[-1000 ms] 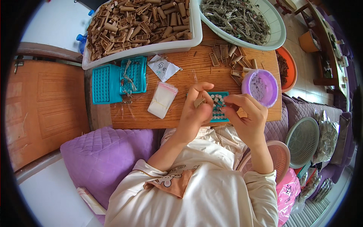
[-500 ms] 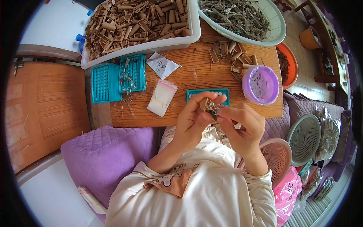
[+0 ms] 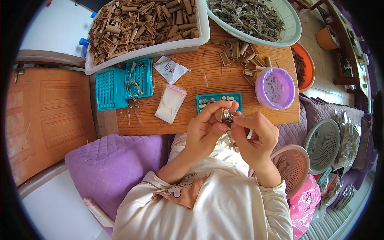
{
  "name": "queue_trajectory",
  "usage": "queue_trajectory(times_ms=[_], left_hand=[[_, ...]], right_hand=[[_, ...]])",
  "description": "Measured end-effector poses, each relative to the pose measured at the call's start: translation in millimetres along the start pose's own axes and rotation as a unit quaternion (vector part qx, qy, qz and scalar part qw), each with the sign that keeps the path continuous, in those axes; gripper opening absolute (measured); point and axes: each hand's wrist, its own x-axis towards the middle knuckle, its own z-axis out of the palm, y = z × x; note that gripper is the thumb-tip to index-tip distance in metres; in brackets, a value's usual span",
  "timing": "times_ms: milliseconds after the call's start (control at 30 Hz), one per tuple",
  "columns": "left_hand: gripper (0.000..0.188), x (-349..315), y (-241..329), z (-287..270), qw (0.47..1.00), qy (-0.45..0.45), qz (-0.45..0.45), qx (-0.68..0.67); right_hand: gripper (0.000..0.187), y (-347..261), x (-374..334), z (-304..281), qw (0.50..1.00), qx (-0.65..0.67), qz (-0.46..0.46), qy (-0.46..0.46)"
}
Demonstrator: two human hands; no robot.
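Observation:
Over the front edge of the table, my left hand (image 3: 203,132) holds a small brown plastic casing (image 3: 219,115) between thumb and fingers. Shiny metal and dark bits show inside the casing. The thumb and forefinger of my right hand (image 3: 259,134) are pinched together at the casing's right end; what they grip is too small to make out. A thin silvery piece (image 3: 250,134) shows under the right fingers. Just beyond my hands lies a teal tray (image 3: 199,106) with several round white and silver pieces, partly covered by my left fingers.
A white bin (image 3: 203,30) of brown casings and a pale green basket (image 3: 295,28) of wired parts stand at the back. Loose casings (image 3: 226,51) lie near a purple tub (image 3: 260,90). Clear bags (image 3: 171,105), folded paper (image 3: 170,70) and teal trays (image 3: 111,89) lie left.
The casing has turned in my left fingers, so more metal shows. My right hand has shifted slightly downward and left. More of the teal tray is uncovered.

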Motion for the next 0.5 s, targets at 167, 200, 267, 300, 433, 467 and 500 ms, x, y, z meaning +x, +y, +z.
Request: queue_trajectory(times_ms=[167,200,267,300,433,467,500], left_hand=[[0.039,1.8,-0.4,0.1,1.000,0.008,0.001,0.003],[0.039,1.7,-0.4,-0.2,1.000,0.006,0.004,0.004],[0.040,1.4,0.8,-0.2,1.000,0.011,-0.009,0.019],[0.040,1.2,1.4,0.3,0.999,0.017,-0.023,0.034],[0.041,3.0,3.8,3.0,0.996,0.030,-0.017,0.083],[0.041,2.9,5.3,3.5,0.994,0.049,-0.045,0.082],[0.042,3.0,6.1,3.7,0.992,0.067,-0.073,0.081]], right_hand=[[0.016,0.1,2.4,-0.9,1.000,-0.003,-0.004,-0.009],[0.016,0.2,2.3,-0.9,1.000,-0.005,-0.007,-0.012],[0.016,-0.2,2.0,-1.2,1.000,-0.014,-0.005,-0.016],[0.016,-0.5,1.7,-1.4,1.000,-0.023,-0.002,-0.020],[0.015,4.7,2.9,-1.3,0.997,-0.048,-0.017,-0.057],[0.014,6.0,3.8,-1.7,0.996,-0.038,-0.010,-0.077],[0.014,6.6,4.3,-2.1,0.995,-0.027,-0.003,-0.097]])
